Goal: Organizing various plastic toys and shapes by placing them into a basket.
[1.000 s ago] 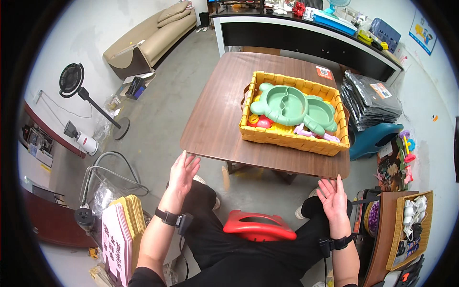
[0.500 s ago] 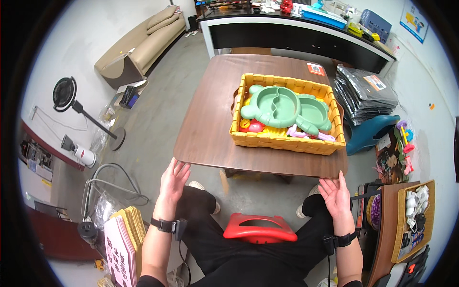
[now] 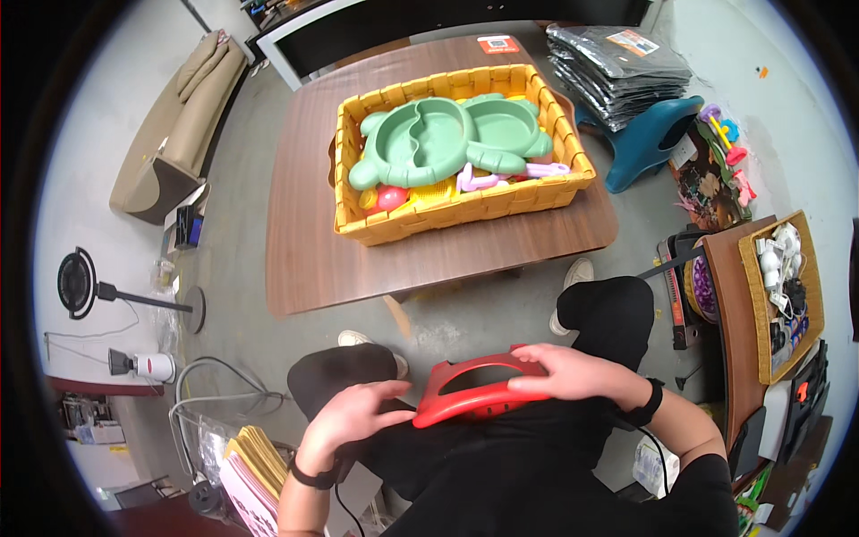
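Observation:
A red plastic tray with a handle slot [image 3: 465,392] lies across my lap. My right hand [image 3: 573,371] is closed over its right end. My left hand [image 3: 358,416] rests at its left end, fingers touching the edge. Ahead on a brown wooden table [image 3: 313,251] stands a yellow woven basket [image 3: 465,210]. It holds a green divided plate [image 3: 447,139] on top of pink, red and yellow plastic pieces.
A beige sofa [image 3: 179,125] is at the left, a standing fan [image 3: 80,285] lower left. A stack of dark packets [image 3: 617,63] lies on a teal stool [image 3: 644,143] at the right. A side table with a small basket [image 3: 787,286] is far right. Paper pads [image 3: 255,470] lie by my left knee.
Both hands have dropped from the table's near edge to the red tray on my lap. My head has tilted, so the table and basket sit higher and rotated.

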The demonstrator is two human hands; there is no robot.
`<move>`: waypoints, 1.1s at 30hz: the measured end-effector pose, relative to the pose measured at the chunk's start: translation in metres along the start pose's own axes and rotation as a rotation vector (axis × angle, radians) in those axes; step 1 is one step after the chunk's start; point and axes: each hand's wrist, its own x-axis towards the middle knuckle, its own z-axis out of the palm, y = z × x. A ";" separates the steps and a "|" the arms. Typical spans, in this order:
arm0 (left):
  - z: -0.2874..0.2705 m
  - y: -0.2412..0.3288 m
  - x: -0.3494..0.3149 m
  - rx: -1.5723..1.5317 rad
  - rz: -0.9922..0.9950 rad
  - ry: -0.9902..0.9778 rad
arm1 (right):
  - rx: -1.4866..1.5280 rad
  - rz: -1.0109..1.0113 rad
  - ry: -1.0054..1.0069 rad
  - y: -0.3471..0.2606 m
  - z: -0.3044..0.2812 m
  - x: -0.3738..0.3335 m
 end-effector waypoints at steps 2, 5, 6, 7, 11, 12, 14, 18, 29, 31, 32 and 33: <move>-0.006 0.042 0.018 0.149 0.009 -0.095 | -0.398 -0.171 -0.013 -0.003 0.013 0.002; 0.004 0.059 0.043 0.286 0.039 -0.211 | -0.627 -0.198 -0.146 -0.016 0.022 0.016; 0.014 0.057 0.047 0.269 0.016 -0.205 | -0.621 -0.227 -0.160 -0.011 0.028 0.024; 0.028 0.047 0.056 0.287 0.135 -0.194 | -0.621 -0.214 -0.192 -0.002 0.035 0.034; 0.070 0.028 0.090 0.285 0.201 -0.393 | -0.525 -0.207 -0.319 0.003 0.028 0.048; 0.076 0.029 0.098 0.255 0.208 -0.402 | -0.485 -0.174 -0.347 0.009 0.028 0.048; 0.071 0.035 0.108 0.328 0.177 -0.550 | -0.414 -0.075 -0.510 -0.012 0.013 0.058; 0.074 0.033 0.111 0.230 0.183 -0.465 | -0.398 -0.057 -0.531 -0.001 0.003 0.068; 0.046 0.026 0.124 0.211 0.073 -0.330 | -0.513 -0.088 -0.492 -0.014 -0.019 0.080; 0.043 0.029 0.127 0.223 0.064 -0.355 | -0.469 -0.087 -0.458 -0.001 -0.011 0.073; 0.043 0.030 0.127 0.239 0.079 -0.375 | -0.436 -0.087 -0.434 0.005 -0.008 0.071; 0.039 0.034 0.129 0.238 0.075 -0.417 | -0.411 -0.044 -0.468 0.002 -0.008 0.071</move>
